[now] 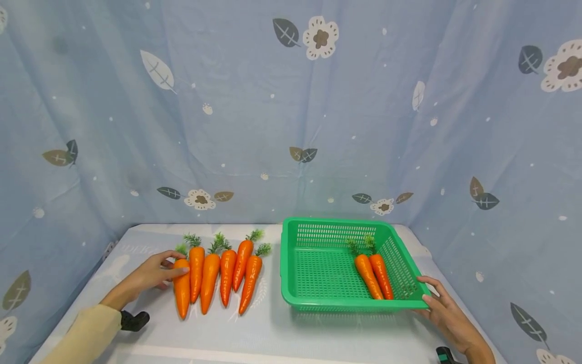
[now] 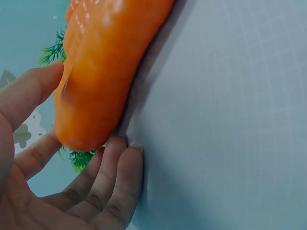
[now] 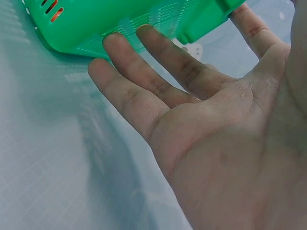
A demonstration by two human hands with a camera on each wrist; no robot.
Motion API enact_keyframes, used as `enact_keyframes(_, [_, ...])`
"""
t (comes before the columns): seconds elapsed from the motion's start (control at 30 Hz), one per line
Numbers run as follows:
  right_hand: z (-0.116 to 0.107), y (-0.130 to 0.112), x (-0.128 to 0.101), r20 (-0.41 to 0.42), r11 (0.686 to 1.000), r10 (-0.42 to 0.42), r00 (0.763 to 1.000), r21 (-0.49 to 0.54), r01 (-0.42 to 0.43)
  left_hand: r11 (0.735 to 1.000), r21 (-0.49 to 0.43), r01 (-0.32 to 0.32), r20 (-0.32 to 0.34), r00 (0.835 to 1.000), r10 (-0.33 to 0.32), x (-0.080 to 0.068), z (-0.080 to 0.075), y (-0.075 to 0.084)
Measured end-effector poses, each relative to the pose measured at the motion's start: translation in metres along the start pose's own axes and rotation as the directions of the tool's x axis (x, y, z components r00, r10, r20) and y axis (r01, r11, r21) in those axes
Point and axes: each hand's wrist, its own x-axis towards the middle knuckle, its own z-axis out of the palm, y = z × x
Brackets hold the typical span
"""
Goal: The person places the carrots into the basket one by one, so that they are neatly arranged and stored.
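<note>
A person's left hand (image 1: 152, 275) rests on the table (image 1: 282, 338), thumb and fingers closing loosely around the thick top of the leftmost carrot (image 1: 182, 288), which lies first in a row of six carrots (image 1: 218, 275). The glossy orange surface looks like hard, light plastic, likely slippery; the broad upper end near the green tuft seems the surest place to grasp. The right hand (image 1: 447, 313) lies with fingers straight against the near right corner of a green plastic basket (image 1: 318, 303), which holds two more carrots (image 1: 375, 275). The basket looks light and stiff.
</note>
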Motion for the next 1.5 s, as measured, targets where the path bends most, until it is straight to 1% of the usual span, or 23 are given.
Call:
enact_keyframes(0.17, [0.000,-0.003,0.000,-0.015,1.000,0.008,1.000,-0.020,-0.009,1.000,0.012,-0.014,-0.010,1.000,0.014,0.000,0.004,0.002])
enact_keyframes(0.4, [0.002,-0.001,0.000,-0.032,0.999,0.017,0.999,-0.031,-0.018,1.000,-0.014,0.009,-0.003,1.000,-0.009,-0.004,0.005,0.004])
enact_keyframes(0.57, [0.002,-0.001,0.000,-0.037,0.999,0.022,0.999,-0.032,-0.023,1.000,0.001,-0.021,-0.039,0.999,0.021,-0.008,0.004,0.004])
enact_keyframes(0.73, [0.002,-0.002,0.001,-0.024,1.000,0.010,1.000,-0.022,-0.010,0.999,0.006,-0.046,-0.072,0.996,0.046,-0.011,0.001,0.003])
enact_keyframes(1.0, [-0.001,-0.001,0.000,0.030,1.000,-0.007,1.000,-0.002,0.007,0.999,0.003,-0.043,-0.111,0.993,0.043,-0.017,-0.007,0.003])
enact_keyframes(1.2, [-0.001,0.000,-0.001,0.044,1.000,-0.010,0.999,0.008,0.010,0.998,-0.026,-0.059,-0.125,0.991,0.055,-0.020,-0.012,0.011])
enact_keyframes(1.37, [0.001,-0.001,0.001,0.037,1.000,-0.019,0.999,-0.018,0.020,0.993,-0.063,-0.104,-0.136,0.986,0.095,-0.019,-0.013,0.019])
enact_keyframes(1.5, [0.001,-0.002,0.000,0.019,1.000,-0.007,1.000,-0.022,0.008,0.988,-0.078,-0.132,-0.141,0.983,0.120,-0.020,-0.012,0.024])
